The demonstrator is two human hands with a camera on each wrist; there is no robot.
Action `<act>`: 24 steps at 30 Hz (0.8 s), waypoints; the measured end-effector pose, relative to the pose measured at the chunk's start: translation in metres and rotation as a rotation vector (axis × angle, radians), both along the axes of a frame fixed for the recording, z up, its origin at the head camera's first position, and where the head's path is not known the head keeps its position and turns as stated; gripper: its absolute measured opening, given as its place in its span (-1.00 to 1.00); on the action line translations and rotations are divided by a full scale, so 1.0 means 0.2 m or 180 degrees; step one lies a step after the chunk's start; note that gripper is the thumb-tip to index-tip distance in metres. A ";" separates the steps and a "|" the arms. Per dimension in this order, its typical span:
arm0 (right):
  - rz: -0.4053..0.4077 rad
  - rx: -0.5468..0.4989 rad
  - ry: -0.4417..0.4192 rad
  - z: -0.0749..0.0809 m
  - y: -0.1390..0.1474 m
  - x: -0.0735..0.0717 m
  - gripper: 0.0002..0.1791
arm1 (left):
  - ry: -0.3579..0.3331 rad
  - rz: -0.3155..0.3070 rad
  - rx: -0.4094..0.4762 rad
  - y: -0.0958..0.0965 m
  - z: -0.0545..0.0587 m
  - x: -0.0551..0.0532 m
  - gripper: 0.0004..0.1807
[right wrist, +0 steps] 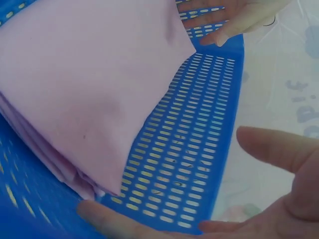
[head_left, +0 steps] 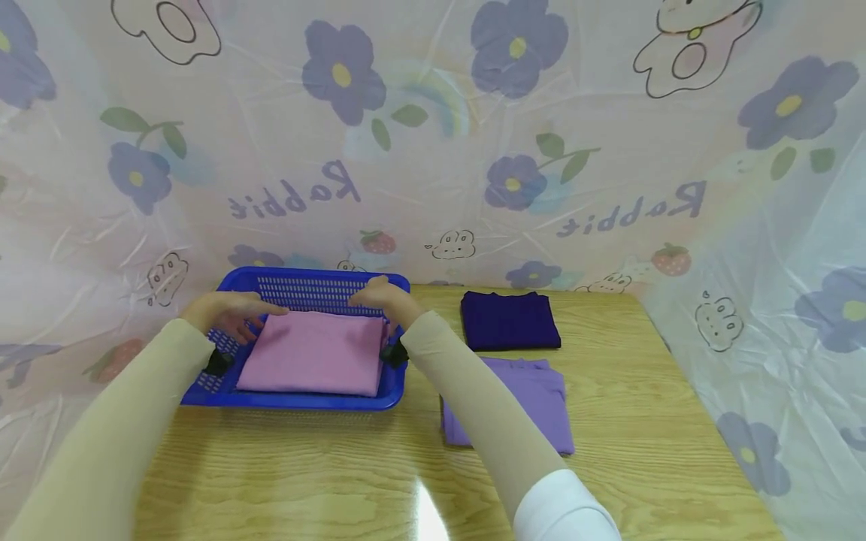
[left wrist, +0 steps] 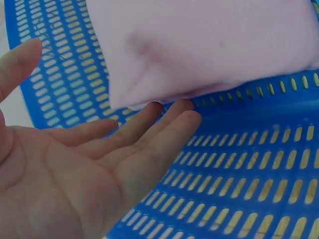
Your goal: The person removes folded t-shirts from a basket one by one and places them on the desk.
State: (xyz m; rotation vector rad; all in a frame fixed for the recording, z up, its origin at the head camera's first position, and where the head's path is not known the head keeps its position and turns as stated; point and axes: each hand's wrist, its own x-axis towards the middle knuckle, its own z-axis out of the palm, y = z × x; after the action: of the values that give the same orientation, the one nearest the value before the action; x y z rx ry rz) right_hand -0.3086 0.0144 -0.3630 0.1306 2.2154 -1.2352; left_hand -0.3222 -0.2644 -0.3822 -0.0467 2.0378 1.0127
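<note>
A folded pink cloth (head_left: 314, 353) lies flat inside a blue plastic basket (head_left: 291, 401). At its left side is my left hand (head_left: 233, 312), fingers extended. In the left wrist view the fingertips (left wrist: 187, 115) meet the edge of the pink cloth (left wrist: 199, 45), the palm turned up and the thumb apart. My right hand (head_left: 387, 295) is at the basket's back right, over the far wall. The right wrist view shows its thumb and fingers spread, with one fingertip (right wrist: 89, 209) close to a corner of the cloth (right wrist: 84, 94); whether it touches is unclear.
Right of the basket, a dark navy folded cloth (head_left: 510, 321) lies at the back of the wooden table (head_left: 629, 421). Nearer lies a purple folded cloth (head_left: 541, 398), partly hidden by my right forearm. A patterned curtain (head_left: 433, 150) hangs behind the table.
</note>
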 end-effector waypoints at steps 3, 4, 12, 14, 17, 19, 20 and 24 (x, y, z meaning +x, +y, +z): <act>-0.0042 0.0025 -0.0022 -0.02 -0.01 -0.02 -0.03 | -0.0061 0.0043 -0.0005 -0.01 -0.01 0.00 0.11; -0.0066 0.0013 -0.0043 -0.03 -0.01 -0.02 -0.05 | -0.0077 0.0054 -0.0015 -0.01 -0.01 -0.01 0.12; -0.0090 -0.0266 -0.0201 -0.07 -0.02 -0.03 -0.12 | -0.0201 0.0142 -0.0071 -0.03 -0.05 -0.02 0.12; -0.0088 -0.0286 -0.0208 -0.08 -0.03 -0.03 -0.13 | -0.0239 0.0196 -0.0059 -0.03 -0.06 -0.03 0.12; -0.0187 -0.0297 -0.0238 -0.10 -0.04 -0.04 -0.19 | -0.0262 0.0223 -0.0098 -0.04 -0.06 -0.04 0.12; -0.0206 -0.0252 -0.0237 -0.12 -0.05 -0.05 -0.24 | -0.0260 0.0206 -0.0140 -0.04 -0.06 -0.04 0.12; -0.0225 -0.0235 -0.0237 -0.13 -0.05 -0.05 -0.26 | -0.0262 0.0200 -0.0158 -0.04 -0.06 -0.04 0.12; -0.0242 -0.0224 -0.0250 -0.19 -0.05 -0.06 -0.24 | -0.0278 0.0158 -0.0241 -0.04 -0.08 -0.04 0.06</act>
State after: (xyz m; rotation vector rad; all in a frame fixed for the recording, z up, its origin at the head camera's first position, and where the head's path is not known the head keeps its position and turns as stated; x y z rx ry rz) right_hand -0.3204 0.0041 -0.4010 0.2333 2.1142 -1.3247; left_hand -0.3293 -0.2724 -0.3978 -0.1792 2.0031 0.9474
